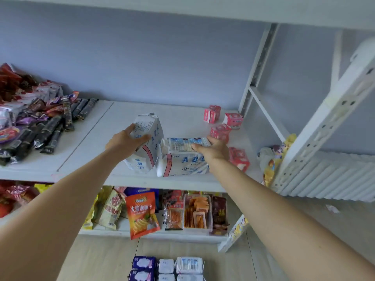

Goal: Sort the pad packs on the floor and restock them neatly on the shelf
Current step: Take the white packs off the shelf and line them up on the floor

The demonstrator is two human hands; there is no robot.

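Two white pad packs sit on the shelf, each hand's fingers curled round one.

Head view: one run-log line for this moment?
left hand: grips tilted white ABC pad pack | right hand: holds flat white ABC pad pack | white shelf
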